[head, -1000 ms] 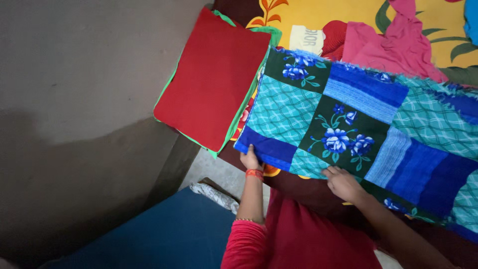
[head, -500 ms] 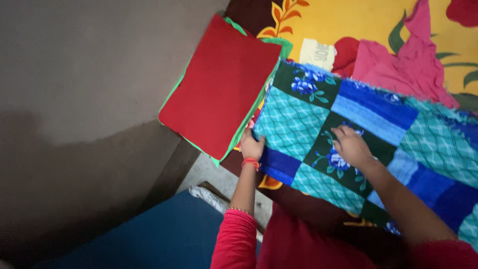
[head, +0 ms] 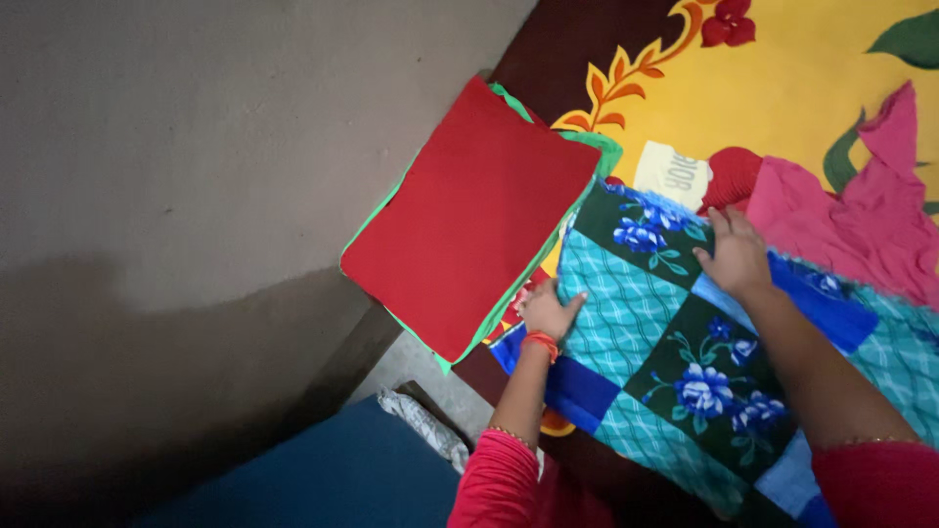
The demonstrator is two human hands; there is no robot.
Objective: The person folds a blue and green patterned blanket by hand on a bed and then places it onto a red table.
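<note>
Hands, two of them, rest on one patchwork blanket (head: pixel 685 362) spread over one yellow flowered bedsheet (head: pixel 782 88). One red pillow (head: pixel 469 220) with a green edge lies just beside the blanket's left end, touching or slightly overlapping its corner, and one pink cloth (head: pixel 851 220) sits crumpled at the blanket's far edge, with one small pale cloth (head: pixel 675 174) peeking out between pillow and pink cloth. The left hand (head: pixel 550 309) lies at the blanket's near left edge, right next to the pillow's green rim; its thumb points out across a teal square while the other fingers curl under or against the cloth edge, so it seems to grip the edge, though the fingertips are hidden. An orange thread band circles that wrist. The right hand (head: pixel 734 256) lies palm down further up the blanket, near its far edge, fingers spread and pressed flat on the fabric just short of the pink cloth. The blanket is soft and fuzzy, made of squares: teal ones with wavy lines, dark green ones with blue flowers, and plain blue striped ones. The pillow is a flat, smooth rectangle set at a slant. Both arms wear red sleeves (head: pixel 494 479). Beside the bed stands a plain grey wall (head: pixel 196 147), with one dark blue surface (head: pixel 323 474) low down.
</note>
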